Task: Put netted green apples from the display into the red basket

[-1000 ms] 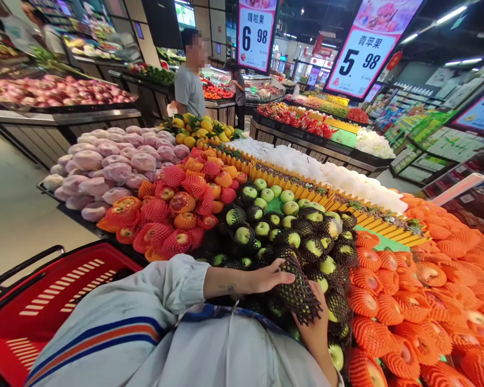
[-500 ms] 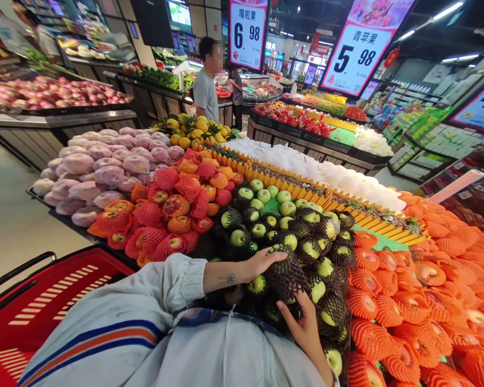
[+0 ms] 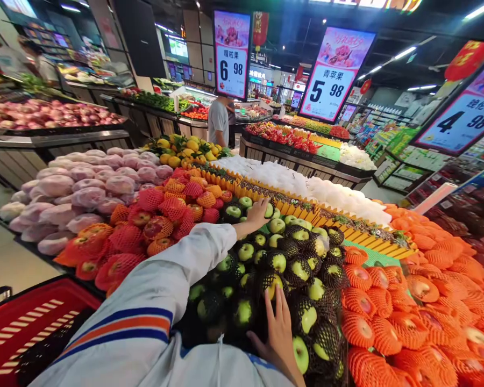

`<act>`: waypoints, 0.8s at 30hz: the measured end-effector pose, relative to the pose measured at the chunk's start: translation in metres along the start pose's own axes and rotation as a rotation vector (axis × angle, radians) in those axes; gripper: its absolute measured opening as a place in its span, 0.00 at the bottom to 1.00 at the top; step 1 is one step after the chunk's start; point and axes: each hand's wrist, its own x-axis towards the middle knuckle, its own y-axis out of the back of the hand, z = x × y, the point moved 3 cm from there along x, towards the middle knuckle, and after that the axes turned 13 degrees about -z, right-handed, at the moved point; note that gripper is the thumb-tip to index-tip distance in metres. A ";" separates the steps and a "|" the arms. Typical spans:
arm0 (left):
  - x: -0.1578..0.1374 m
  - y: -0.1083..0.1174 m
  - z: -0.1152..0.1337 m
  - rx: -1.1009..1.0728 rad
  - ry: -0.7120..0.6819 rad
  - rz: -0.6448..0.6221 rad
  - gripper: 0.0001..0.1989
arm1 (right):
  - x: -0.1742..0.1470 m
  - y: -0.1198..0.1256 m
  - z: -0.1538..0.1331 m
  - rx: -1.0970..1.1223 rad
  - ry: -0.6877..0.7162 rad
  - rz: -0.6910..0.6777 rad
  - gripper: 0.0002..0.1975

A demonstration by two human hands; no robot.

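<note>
Green apples (image 3: 276, 226), many in black foam nets, are heaped in front of me. My left hand (image 3: 258, 214) reaches to the back of the heap, palm down with fingers extended, beside a green apple (image 3: 269, 210); its fingertips are partly hidden. Nearer to me, my right hand (image 3: 278, 325) lies over the pile with its fingers stretched out. Its fingertips touch a yellowish-green apple (image 3: 271, 282) in a black net. Neither hand visibly grips anything.
Red-netted apples (image 3: 149, 226) and wrapped pale pink fruit (image 3: 89, 185) lie left, orange-netted fruit (image 3: 387, 301) right. A yellow divider (image 3: 298, 208) runs behind the apples. A red shopping basket (image 3: 28, 328) stands lower left. Price screens (image 3: 335, 75) hang above; a person (image 3: 218, 122) stands beyond.
My left hand has left the black-netted apple both hands were on and reached forward to the back. My right hand has shifted slightly left and down. The view has tilted up.
</note>
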 end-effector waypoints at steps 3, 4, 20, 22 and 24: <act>0.021 -0.021 0.000 0.073 0.031 -0.099 0.32 | 0.000 -0.004 0.002 -0.033 -0.001 0.007 0.61; 0.026 -0.030 0.000 0.098 0.049 -0.130 0.29 | 0.000 -0.007 0.003 -0.042 0.000 0.009 0.63; 0.046 -0.056 -0.032 0.121 0.217 -0.509 0.31 | 0.001 -0.008 0.002 -0.089 -0.012 -0.005 0.65; 0.041 -0.046 -0.030 0.070 0.193 -0.502 0.35 | 0.002 -0.008 0.003 -0.085 0.002 0.009 0.64; 0.032 -0.031 -0.023 0.015 0.127 -0.461 0.40 | 0.003 -0.007 0.005 -0.079 0.023 0.020 0.62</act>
